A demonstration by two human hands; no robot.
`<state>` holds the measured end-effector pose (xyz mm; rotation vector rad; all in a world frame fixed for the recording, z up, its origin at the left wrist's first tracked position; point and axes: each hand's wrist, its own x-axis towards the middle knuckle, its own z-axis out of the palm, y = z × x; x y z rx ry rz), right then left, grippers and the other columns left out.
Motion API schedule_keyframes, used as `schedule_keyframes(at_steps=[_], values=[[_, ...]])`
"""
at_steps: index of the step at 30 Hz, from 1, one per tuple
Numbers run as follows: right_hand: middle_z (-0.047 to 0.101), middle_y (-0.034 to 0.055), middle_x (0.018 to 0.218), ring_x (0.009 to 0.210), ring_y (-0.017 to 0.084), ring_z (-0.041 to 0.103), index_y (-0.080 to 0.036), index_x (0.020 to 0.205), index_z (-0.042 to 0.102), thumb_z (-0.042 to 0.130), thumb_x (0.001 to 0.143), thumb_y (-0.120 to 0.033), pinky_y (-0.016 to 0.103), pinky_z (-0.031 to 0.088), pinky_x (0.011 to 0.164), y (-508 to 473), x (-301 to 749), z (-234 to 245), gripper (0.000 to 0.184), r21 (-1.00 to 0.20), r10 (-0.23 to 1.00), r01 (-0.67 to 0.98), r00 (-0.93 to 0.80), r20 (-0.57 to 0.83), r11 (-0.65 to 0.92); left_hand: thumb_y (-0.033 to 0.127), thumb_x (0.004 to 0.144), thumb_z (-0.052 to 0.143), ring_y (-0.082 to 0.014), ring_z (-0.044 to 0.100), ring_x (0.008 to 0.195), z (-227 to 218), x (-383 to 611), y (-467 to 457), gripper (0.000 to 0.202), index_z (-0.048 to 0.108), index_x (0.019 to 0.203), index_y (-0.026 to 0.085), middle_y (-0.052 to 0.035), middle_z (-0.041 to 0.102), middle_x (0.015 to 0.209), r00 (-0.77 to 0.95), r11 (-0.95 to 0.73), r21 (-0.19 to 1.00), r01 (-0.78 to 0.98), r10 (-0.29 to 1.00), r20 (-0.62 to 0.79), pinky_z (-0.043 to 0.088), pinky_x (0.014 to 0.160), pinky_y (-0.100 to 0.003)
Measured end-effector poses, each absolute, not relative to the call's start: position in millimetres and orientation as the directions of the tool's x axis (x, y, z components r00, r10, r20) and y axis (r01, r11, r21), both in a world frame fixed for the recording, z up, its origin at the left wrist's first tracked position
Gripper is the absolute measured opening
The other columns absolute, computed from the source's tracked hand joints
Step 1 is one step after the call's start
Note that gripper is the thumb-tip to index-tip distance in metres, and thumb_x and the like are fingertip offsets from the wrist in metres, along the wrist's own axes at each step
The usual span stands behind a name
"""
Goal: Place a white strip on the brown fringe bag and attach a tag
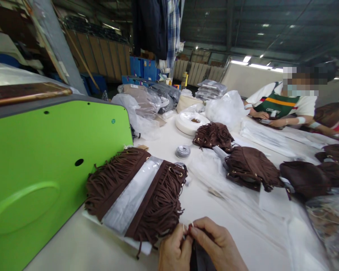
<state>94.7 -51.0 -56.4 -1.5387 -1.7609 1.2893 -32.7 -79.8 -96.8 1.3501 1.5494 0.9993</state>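
At the bottom edge my left hand and my right hand are pressed together, fingertips pinched on a small dark brown piece between them. A dark strip runs down beneath the hands. Just beyond my left hand lies a brown fringed bag on a clear plastic sleeve, its fringe touching my fingers.
A bright green machine housing fills the left. More brown fringed bags lie across the white table, with a white tape roll and a small grey spool. A person in an apron works at the far right.
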Motion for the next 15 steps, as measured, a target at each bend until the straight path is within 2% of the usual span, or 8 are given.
schedule_keyframes(at_steps=[5, 8, 11, 15], values=[[0.061, 0.0009, 0.075, 0.073, 0.015, 0.056, -0.021, 0.075, 0.065, 0.049, 0.083, -0.049, 0.023, 0.045, 0.068, -49.4, 93.3, -59.2, 0.033, -0.885, 0.949, 0.466, -0.273, -0.156, -0.011, 0.028, 0.082, 0.037, -0.0139, 0.054, 0.057, -108.4, -30.8, -81.5, 0.024, 0.059, 0.078, 0.020, 0.0008, 0.056, 0.059, -0.081, 0.088, 0.906, 0.414, 0.995, -0.059, 0.037, 0.056, -0.022], [0.060, 0.0008, 0.072, 0.069, 0.014, 0.055, -0.020, 0.074, 0.065, 0.048, 0.083, -0.052, 0.023, 0.044, 0.064, -49.7, 93.5, -58.4, 0.037, -0.884, 0.950, 0.465, -0.254, -0.180, -0.043, 0.029, 0.084, 0.033, -0.0131, 0.055, 0.059, -111.6, -30.0, -81.4, 0.027, 0.058, 0.077, 0.020, 0.0006, 0.057, 0.062, -0.072, 0.068, 0.931, 0.358, 0.996, -0.046, 0.037, 0.058, -0.021], [0.061, 0.0006, 0.069, 0.064, 0.014, 0.055, -0.021, 0.081, 0.066, 0.041, 0.086, -0.054, 0.023, 0.044, 0.060, -50.5, 95.6, -55.9, 0.041, -0.852, 0.947, 0.518, -0.233, -0.223, -0.073, 0.033, 0.085, 0.033, -0.0118, 0.051, 0.053, -109.7, -29.9, -81.9, 0.029, 0.058, 0.077, 0.020, 0.0030, 0.052, 0.056, -0.090, 0.081, 0.947, 0.311, 0.994, -0.056, 0.036, 0.055, -0.020], [0.065, 0.0020, 0.080, 0.073, 0.016, 0.058, -0.024, 0.089, 0.066, 0.045, 0.085, -0.047, 0.025, 0.046, 0.067, -50.8, 98.1, -55.6, 0.032, -0.835, 0.941, 0.549, -0.296, -0.165, 0.026, 0.033, 0.085, 0.032, -0.0115, 0.048, 0.047, -107.9, -29.4, -82.9, 0.031, 0.059, 0.076, 0.020, 0.0037, 0.051, 0.052, -0.132, 0.076, 0.936, 0.342, 0.991, -0.033, 0.036, 0.053, -0.021]])
